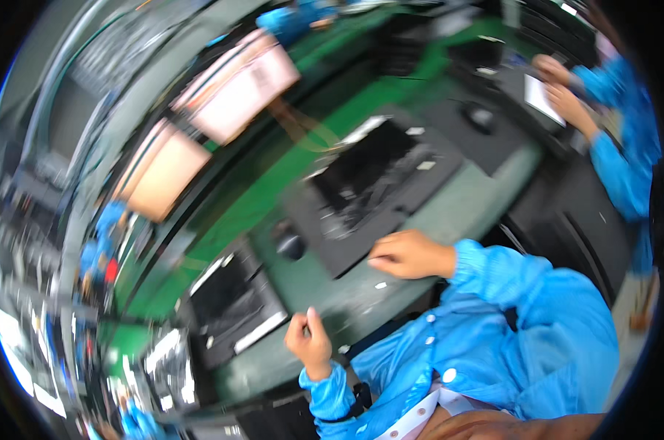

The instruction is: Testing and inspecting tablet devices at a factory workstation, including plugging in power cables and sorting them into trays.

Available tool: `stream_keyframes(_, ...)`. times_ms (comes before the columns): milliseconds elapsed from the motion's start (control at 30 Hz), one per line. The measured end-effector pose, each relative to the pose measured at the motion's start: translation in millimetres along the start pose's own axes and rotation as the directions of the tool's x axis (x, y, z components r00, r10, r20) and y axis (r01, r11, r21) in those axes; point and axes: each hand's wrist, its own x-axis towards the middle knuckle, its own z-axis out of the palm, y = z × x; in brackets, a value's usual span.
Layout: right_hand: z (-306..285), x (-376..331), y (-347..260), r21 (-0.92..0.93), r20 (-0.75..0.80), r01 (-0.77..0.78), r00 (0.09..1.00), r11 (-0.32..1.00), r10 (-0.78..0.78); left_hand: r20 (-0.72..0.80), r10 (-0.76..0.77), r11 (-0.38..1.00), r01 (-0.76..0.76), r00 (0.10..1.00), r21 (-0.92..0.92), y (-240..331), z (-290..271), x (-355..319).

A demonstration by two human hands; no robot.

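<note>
My left hand [308, 343] is closed in a loose fist with the thumb raised, above the near edge of the green work table [346, 293]. My right hand [406, 254] is also closed, its fingers curled, over the table beside a dark mat. Nothing shows in either hand, though the picture is blurred by motion. On the mat, beyond my right hand, lies a black panel-like unit [365, 165] with a glossy dark face and small white pieces on it. Left of my left hand sits a similar dark unit [225, 297] with a white strip along its edge.
A small rounded black object [291, 246] rests between the two units, and another [478, 116] lies farther right. At the right, a co-worker's hands [560, 92] hold a white sheet [543, 101]. Pale boxes [244, 84] stand across the green strip.
</note>
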Motion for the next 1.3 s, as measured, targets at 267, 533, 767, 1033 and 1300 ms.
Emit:
stream_keyframes(267,0,-6,-3,0.022,0.017,-0.055,0.998,0.998,0.055,0.154,-0.043,0.996,0.03,0.987,0.088,-12,21,-14)
stream_keyframes(533,-4,-5,-4,0.049,0.032,-0.056,0.998,0.997,0.054,0.164,-0.1,0.993,0.087,0.981,0.084,-12,23,-11)
stream_keyframes(767,-6,-4,-5,0.043,0.053,-0.055,0.997,0.998,0.052,0.175,-0.102,0.991,0.084,0.979,0.107,-9,23,-12)
stream_keyframes(1033,-5,-6,-4,0.064,0.009,-0.033,0.999,0.997,0.032,0.184,-0.104,0.993,0.091,0.977,0.081,-8,24,-12)
stream_keyframes(1300,-2,-6,-2,0.032,0.003,-0.02,1.0,0.999,0.02,0.186,-0.061,0.991,0.038,0.981,0.129,-6,23,-14)
